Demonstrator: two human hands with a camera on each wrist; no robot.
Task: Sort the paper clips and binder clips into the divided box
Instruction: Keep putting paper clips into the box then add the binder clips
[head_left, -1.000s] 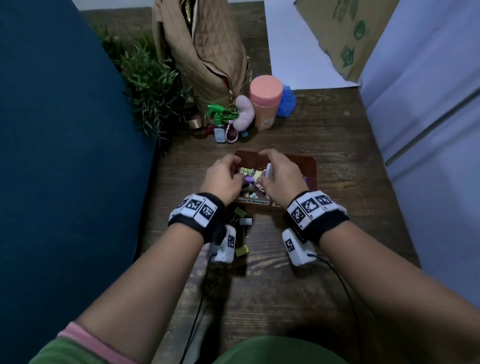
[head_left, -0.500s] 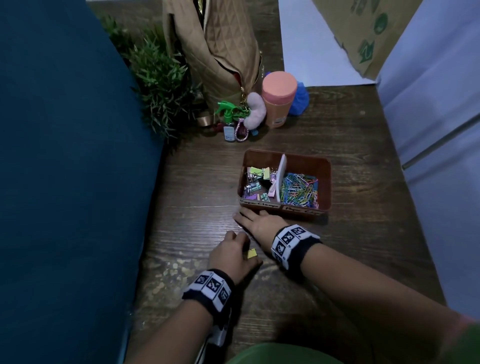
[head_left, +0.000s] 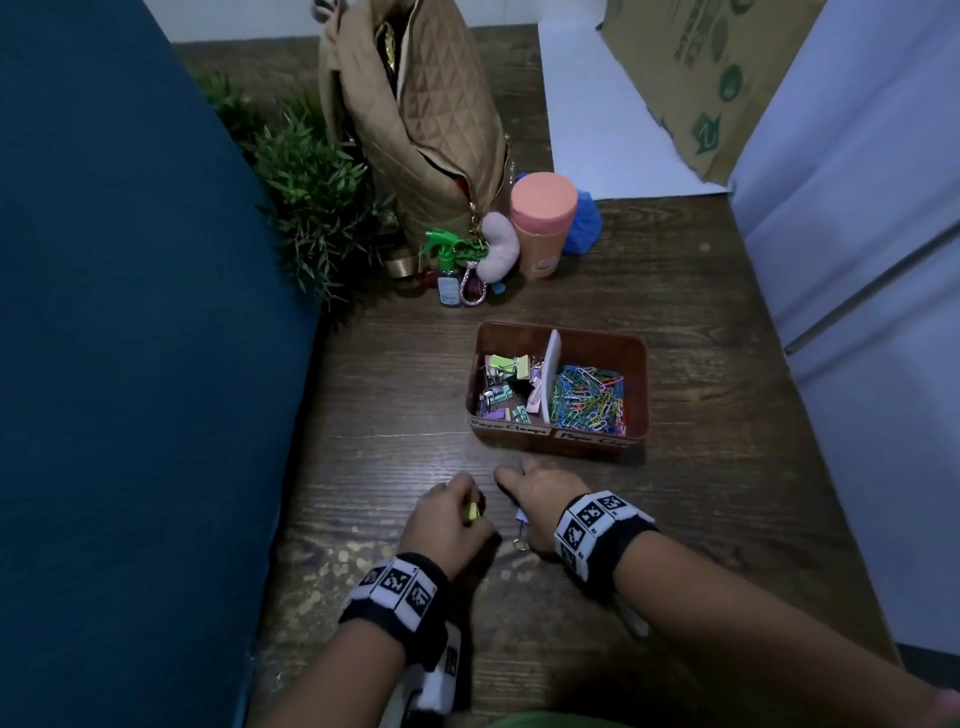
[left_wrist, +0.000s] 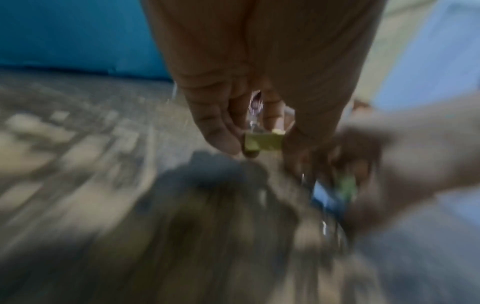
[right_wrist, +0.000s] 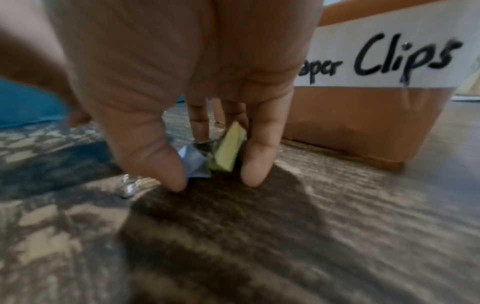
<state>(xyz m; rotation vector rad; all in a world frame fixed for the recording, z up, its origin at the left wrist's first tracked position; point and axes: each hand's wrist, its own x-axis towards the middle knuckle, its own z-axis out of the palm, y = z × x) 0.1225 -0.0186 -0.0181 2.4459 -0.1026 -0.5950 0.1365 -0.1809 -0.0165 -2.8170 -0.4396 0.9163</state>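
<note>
Now both hands are back from the brown divided box (head_left: 636, 364) to the bench: left hand (head_left: 445, 522) pinches a yellow binder clip (left_wrist: 263, 142), right hand (head_left: 540, 501) fingers (right_wrist: 257, 164) gripping two more.

A: What moved since a second ago?
B: Both hands came off the divided box (head_left: 558, 439) and sit on the table just in front of its near wall.
A: Holding anything?
B: The left hand (head_left: 445, 522) now pinches a yellow binder clip (left_wrist: 263, 142). The right hand (head_left: 540, 499) closed round a blue clip (right_wrist: 193, 162) and a green clip (right_wrist: 228, 152).
A: Box itself?
B: Uncovered now, both compartments in view.
</note>
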